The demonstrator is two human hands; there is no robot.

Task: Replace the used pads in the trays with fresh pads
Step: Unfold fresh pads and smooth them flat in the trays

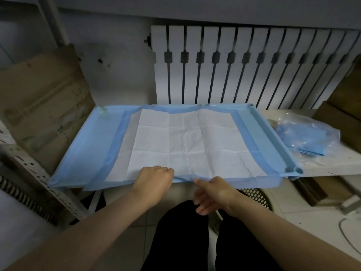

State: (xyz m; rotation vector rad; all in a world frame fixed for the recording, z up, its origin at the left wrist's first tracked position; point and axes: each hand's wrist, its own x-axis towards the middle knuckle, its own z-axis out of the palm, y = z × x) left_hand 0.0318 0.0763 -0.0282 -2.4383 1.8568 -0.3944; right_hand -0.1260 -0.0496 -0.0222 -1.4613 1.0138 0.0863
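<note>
A white pad with a blue border lies unfolded in a shallow light-blue tray that rests on a shelf. The pad's front edge hangs slightly over the tray's near rim. My left hand is curled over the pad's front edge, fingers closed on it. My right hand pinches the blue border just to the right of it, with the other fingers loose below the rim. A clear plastic bag of folded blue pads lies on the white shelf to the right of the tray.
A white radiator stands on the wall behind the tray. Cardboard boxes sit at the left and far right. A perforated metal rack post runs along the left. A mesh basket and a cable lie on the tiled floor below.
</note>
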